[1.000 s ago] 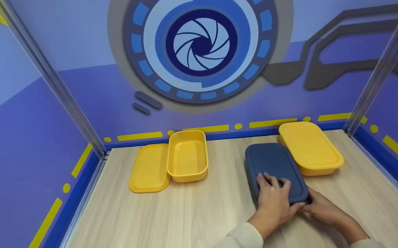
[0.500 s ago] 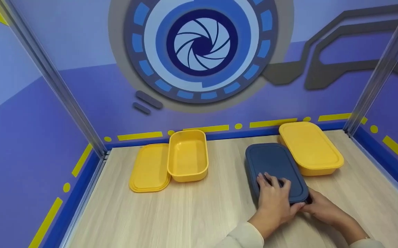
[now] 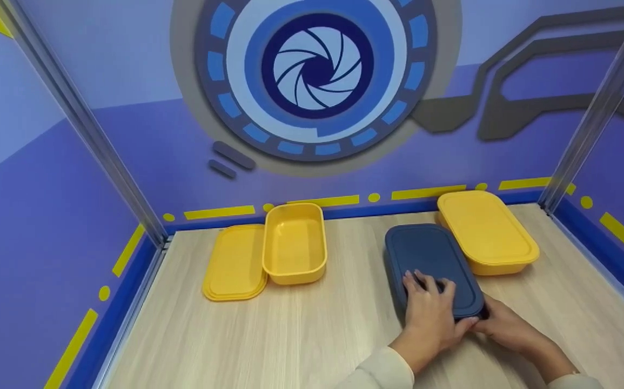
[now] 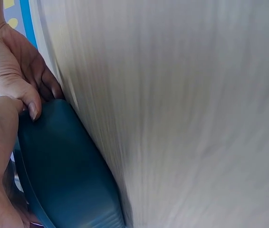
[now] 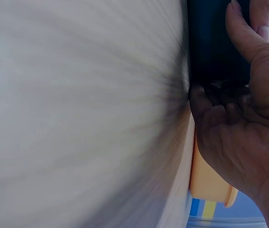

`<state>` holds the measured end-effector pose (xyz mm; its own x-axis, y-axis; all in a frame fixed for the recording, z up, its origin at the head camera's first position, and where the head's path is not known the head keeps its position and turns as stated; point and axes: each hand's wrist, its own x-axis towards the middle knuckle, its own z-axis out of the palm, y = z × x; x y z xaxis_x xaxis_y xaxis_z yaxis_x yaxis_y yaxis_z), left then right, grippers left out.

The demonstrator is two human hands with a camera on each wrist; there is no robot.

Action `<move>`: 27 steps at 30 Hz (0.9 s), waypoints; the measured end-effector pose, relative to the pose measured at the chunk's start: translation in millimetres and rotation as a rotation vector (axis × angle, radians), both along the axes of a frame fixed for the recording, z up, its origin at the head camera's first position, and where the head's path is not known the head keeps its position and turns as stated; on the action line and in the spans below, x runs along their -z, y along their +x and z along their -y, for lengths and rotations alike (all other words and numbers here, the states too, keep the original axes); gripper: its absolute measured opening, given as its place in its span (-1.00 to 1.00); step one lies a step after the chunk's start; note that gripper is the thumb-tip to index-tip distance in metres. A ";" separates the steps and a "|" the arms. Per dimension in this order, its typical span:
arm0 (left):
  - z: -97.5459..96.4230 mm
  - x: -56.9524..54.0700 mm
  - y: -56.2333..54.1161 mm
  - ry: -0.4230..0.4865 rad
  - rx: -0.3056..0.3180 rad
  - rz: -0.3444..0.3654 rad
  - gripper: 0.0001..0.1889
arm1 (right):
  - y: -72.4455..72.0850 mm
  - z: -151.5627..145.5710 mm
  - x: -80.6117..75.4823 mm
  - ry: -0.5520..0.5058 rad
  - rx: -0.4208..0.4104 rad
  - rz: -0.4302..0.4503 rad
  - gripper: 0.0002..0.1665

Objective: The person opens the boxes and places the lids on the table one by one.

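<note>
A dark blue rectangular food container (image 3: 429, 249) with its lid on stands at the right of the table, slightly turned. My left hand (image 3: 429, 319) lies over its near end, bent fingers on the lid and thumb at the near rim. At the near right corner my right hand (image 3: 508, 327) grips the container, its thumb on the near wall in the left wrist view and its fingers along the right side. The container's ribbed side wall (image 4: 68, 161) shows in the left wrist view. Some of the right fingers are hidden in the head view.
A lidded yellow container (image 3: 487, 232) stands against the blue one on its right. To the left are an uncovered yellow container (image 3: 294, 275) and a yellow lid (image 3: 234, 262) lying beside it. Walls with metal corner posts (image 3: 90, 140) bound the wooden table (image 3: 301, 335).
</note>
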<state>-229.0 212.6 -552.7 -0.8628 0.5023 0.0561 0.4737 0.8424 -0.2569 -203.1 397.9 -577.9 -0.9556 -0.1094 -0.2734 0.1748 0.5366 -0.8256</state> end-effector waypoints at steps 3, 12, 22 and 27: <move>-1.7 -1.4 -0.2 -0.014 -0.004 -0.005 0.00 | 0.3 -0.3 0.7 0.005 0.001 0.004 0.31; -4.6 -3.1 -1.6 -0.043 -0.005 -0.043 0.03 | 1.9 3.2 -2.4 0.026 0.005 -0.001 0.33; -3.4 -4.4 -2.5 -0.038 0.019 -0.007 -0.01 | 1.6 1.5 -1.6 0.038 0.010 0.016 0.31; -2.1 -4.0 -3.3 -0.007 0.024 0.009 -0.01 | 1.5 0.8 -1.4 0.045 0.005 0.002 0.29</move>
